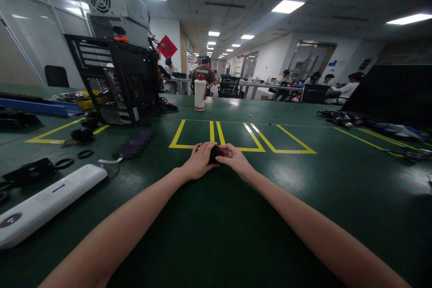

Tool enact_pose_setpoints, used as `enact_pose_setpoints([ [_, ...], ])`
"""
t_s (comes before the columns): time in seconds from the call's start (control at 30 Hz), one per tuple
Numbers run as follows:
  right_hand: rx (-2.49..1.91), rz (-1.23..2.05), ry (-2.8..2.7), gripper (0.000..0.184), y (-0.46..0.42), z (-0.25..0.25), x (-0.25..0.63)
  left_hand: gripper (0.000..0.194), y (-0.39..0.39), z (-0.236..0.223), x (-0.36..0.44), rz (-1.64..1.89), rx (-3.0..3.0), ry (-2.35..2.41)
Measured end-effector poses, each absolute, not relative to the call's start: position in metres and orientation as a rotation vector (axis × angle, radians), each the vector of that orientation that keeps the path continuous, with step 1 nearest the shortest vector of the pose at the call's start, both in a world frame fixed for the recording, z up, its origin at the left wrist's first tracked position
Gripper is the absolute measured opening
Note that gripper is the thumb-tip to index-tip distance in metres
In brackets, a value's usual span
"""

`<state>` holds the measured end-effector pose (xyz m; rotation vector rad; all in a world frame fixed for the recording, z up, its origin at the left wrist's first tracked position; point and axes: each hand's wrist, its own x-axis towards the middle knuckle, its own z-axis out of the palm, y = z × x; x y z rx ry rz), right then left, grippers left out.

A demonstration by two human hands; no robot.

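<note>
Both my arms stretch forward over a dark green table (pixel 216 234). My left hand (pixel 199 162) and my right hand (pixel 234 159) meet at the middle, fingers curled round a small black object (pixel 213 154) held between them. The object is mostly hidden by the fingers, so I cannot tell what it is. It rests on or just above the table, at the near edge of the yellow taped boxes (pixel 243 139).
An open black computer case (pixel 118 83) with a grey power supply (pixel 114 9) on top stands at the back left. A white bottle (pixel 200 94) stands behind the tape. A long white device (pixel 47 204), black rings (pixel 72 159) and small parts lie left. Cables (pixel 371 123) lie right. People sit at far tables.
</note>
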<state>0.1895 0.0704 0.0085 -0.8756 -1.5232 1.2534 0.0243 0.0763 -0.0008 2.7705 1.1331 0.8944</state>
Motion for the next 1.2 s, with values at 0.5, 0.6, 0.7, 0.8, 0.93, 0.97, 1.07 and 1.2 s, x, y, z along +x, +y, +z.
enact_pose_setpoints([
  [0.5,-0.856,1.294,-1.526,0.037,0.0708,0.0064,0.1903,0.060,0.0771,-0.0011,0.0235,0.884,2.774,1.135],
  [0.6,-0.870,1.251,-1.503,0.024,0.0698,0.0068,0.1896,0.061,0.0780,-0.0024,0.0239,0.898,2.775,1.147],
  [0.7,-0.901,1.217,-1.482,0.024,0.0712,0.0069,0.1885,0.062,0.0789,-0.0037,0.0249,0.917,2.773,1.152],
  [0.8,-0.933,1.239,-1.481,0.035,0.0750,0.0065,0.1898,0.062,0.0787,-0.0033,0.0252,0.916,2.767,1.139],
  [0.93,-0.906,1.270,-1.568,0.033,0.0786,0.0051,0.1955,0.060,0.0776,-0.0016,0.0247,0.899,2.766,1.133],
  [0.97,-0.891,1.277,-1.584,0.034,0.0784,0.0049,0.1968,0.060,0.0775,-0.0014,0.0247,0.898,2.768,1.134],
  [1.07,-0.886,1.314,-1.594,0.032,0.0760,0.0052,0.1982,0.060,0.0771,-0.0013,0.0249,0.901,2.772,1.130],
  [1.2,-0.899,1.310,-1.552,0.028,0.0746,0.0057,0.1958,0.061,0.0772,-0.0011,0.0254,0.900,2.771,1.127],
])
